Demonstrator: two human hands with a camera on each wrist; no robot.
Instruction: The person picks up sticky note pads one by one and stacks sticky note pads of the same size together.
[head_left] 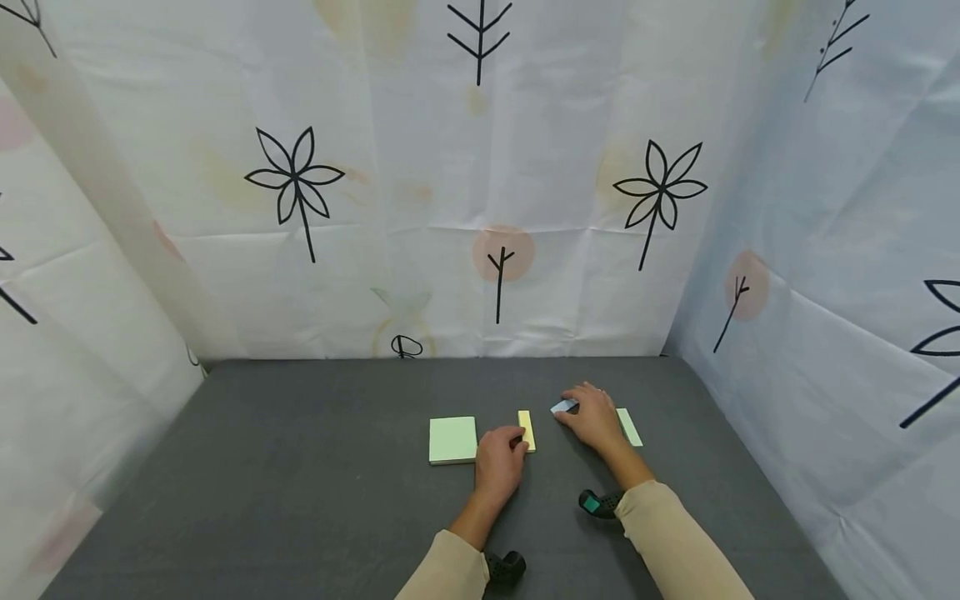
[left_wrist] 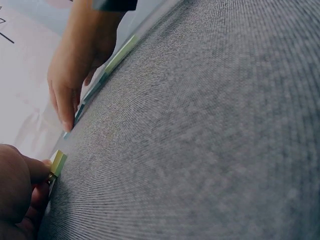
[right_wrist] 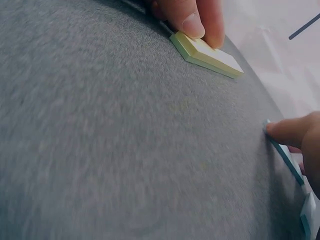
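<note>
My left hand [head_left: 500, 462] pinches the near part of a narrow yellow sticky note pad [head_left: 528, 432], which lies on the grey table. In the right wrist view, thumb and finger rest at one end of this yellow pad [right_wrist: 210, 56]. Farther right, my right hand [head_left: 592, 417] grips a small light blue sticky note pad [head_left: 564, 407] between thumb and fingers, partly covering it. The right wrist view shows the thumb at the end of the blue pad [right_wrist: 286, 156]. Close beside the right hand lies a narrow pale green sticky note pad [head_left: 629, 427].
A square pale green sticky note pad [head_left: 452, 440] lies just left of the left hand. The grey cloth-covered table [head_left: 300, 483] ends at a white patterned curtain [head_left: 405, 283] behind, with more curtain on both sides. Each wrist wears a black strap.
</note>
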